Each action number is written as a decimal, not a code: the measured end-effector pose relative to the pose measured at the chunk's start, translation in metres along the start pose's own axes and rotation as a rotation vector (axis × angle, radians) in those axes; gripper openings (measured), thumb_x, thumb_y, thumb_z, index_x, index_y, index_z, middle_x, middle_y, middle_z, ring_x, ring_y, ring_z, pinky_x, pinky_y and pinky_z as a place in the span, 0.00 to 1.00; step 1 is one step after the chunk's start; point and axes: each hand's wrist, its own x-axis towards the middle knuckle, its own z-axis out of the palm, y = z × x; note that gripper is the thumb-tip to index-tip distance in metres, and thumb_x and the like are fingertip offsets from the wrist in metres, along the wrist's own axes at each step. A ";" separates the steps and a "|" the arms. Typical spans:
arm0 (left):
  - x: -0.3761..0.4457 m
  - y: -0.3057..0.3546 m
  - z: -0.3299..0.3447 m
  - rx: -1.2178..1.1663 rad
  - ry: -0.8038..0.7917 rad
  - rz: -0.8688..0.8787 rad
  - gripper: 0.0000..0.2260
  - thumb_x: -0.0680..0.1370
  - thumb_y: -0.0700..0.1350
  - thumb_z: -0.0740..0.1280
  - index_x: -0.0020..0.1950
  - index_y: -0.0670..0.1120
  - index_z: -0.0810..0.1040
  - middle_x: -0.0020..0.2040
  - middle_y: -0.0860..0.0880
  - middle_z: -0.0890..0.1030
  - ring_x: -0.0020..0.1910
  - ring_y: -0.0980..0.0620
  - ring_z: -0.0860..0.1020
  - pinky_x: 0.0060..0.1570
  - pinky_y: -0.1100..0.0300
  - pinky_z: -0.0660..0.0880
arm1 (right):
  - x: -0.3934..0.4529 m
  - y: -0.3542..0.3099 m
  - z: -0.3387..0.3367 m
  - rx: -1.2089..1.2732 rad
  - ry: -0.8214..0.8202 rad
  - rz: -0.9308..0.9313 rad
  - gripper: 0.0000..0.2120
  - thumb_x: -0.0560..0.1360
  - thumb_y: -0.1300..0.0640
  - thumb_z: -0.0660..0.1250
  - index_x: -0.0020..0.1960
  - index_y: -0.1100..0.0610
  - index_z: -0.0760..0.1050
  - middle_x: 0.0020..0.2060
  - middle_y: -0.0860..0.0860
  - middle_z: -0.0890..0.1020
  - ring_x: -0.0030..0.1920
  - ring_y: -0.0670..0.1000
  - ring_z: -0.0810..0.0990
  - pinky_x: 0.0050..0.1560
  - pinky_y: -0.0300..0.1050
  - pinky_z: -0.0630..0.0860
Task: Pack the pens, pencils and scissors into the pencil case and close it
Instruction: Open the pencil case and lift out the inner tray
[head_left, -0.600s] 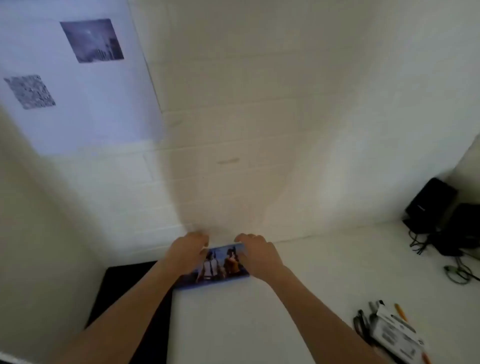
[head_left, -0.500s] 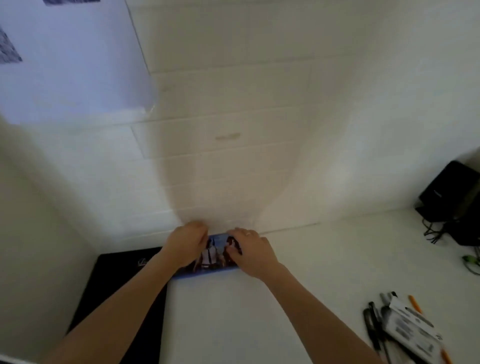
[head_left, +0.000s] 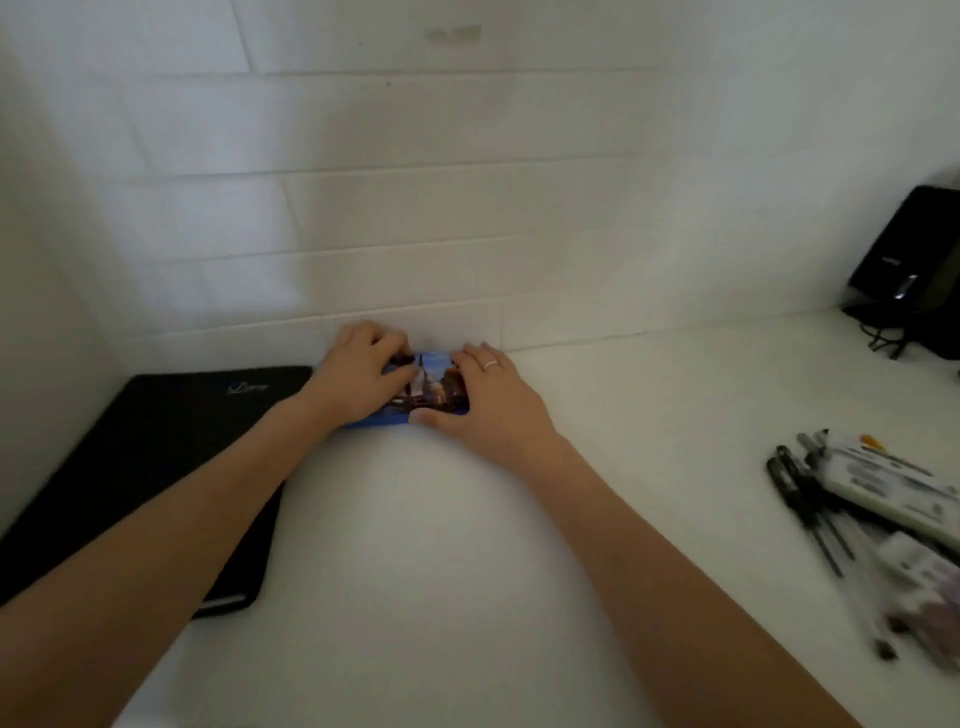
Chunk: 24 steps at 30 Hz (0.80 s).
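Observation:
A blue pencil case (head_left: 430, 385) with a printed picture lies on the white table by the back wall. My left hand (head_left: 358, 379) grips its left end, fingers curled over the top. My right hand (head_left: 491, 397) grips its right end, thumb on the near edge, a ring on one finger. Whether the case is zipped is hidden by my hands. A heap of black pens (head_left: 802, 488), white packaged items (head_left: 893, 486) and an orange-tipped pencil (head_left: 871, 442) lies at the right edge, blurred. I cannot make out scissors.
A black closed laptop or folder (head_left: 156, 457) lies at the left beside the side wall. A black device (head_left: 906, 249) with cables (head_left: 883, 338) stands in the back right corner. The white brick wall rises directly behind the case.
The view has tilted downward, so more table and the pens show. My right hand has slid left along the case and both hands hold it closer together.

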 end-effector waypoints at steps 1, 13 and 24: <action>-0.008 0.010 -0.001 -0.005 -0.018 0.015 0.30 0.67 0.66 0.49 0.53 0.45 0.73 0.46 0.45 0.68 0.53 0.42 0.69 0.54 0.51 0.64 | -0.015 -0.002 -0.004 -0.008 0.000 0.026 0.42 0.69 0.34 0.65 0.74 0.58 0.61 0.73 0.53 0.64 0.75 0.52 0.56 0.72 0.43 0.54; -0.139 0.124 -0.013 -0.023 -0.253 0.379 0.34 0.64 0.75 0.52 0.69 0.70 0.59 0.68 0.51 0.66 0.68 0.47 0.62 0.69 0.44 0.57 | -0.203 -0.005 -0.085 -0.167 0.047 0.245 0.34 0.64 0.33 0.69 0.62 0.53 0.69 0.59 0.51 0.74 0.61 0.52 0.72 0.57 0.48 0.72; -0.153 0.118 -0.006 -0.571 -0.189 0.288 0.30 0.56 0.64 0.72 0.56 0.67 0.72 0.60 0.54 0.69 0.61 0.56 0.69 0.63 0.61 0.64 | -0.212 0.001 -0.094 -0.288 0.022 0.219 0.34 0.62 0.29 0.65 0.58 0.51 0.70 0.52 0.51 0.78 0.55 0.53 0.75 0.50 0.49 0.74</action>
